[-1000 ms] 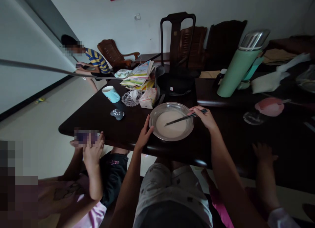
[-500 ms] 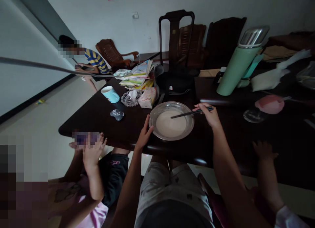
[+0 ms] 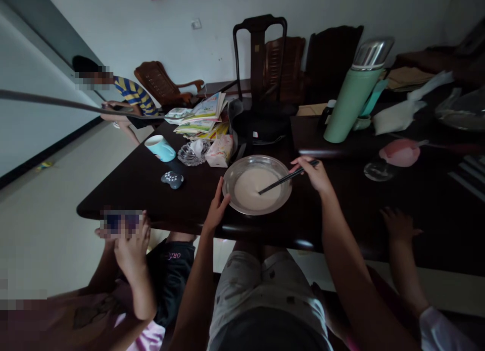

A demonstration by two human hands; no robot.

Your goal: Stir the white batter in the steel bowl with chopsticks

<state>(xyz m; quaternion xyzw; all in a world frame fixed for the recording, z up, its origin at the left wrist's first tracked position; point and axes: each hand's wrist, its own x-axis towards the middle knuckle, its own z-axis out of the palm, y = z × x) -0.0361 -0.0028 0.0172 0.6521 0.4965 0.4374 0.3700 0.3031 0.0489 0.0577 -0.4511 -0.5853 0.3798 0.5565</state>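
A wide metal bowl (image 3: 286,182) stands on the dark wooden table, holding a pale, creamy batter (image 3: 248,189). My left hand (image 3: 219,207) grips the bowl's left rim, thumb on the near side and fingers along the outer wall. Above the right rim, my right hand (image 3: 312,173) is closed around dark chopsticks (image 3: 284,179). They slant down to the left, and their tips dip into the batter near its middle.
Behind the bowl are a tissue box (image 3: 220,151), a glass dish (image 3: 191,154), books (image 3: 204,119) and a black bag (image 3: 261,123). A blue mug (image 3: 159,148) and game controller (image 3: 172,179) lie left; a green thermos (image 3: 352,101) and pink scoop (image 3: 399,152) right. Another person's hand (image 3: 399,224) rests on the table.
The chopstick tips have moved left and nearer to me through the batter, and the chopsticks slant more steeply. My left hand stays on the rim. The whole view has shifted slightly.
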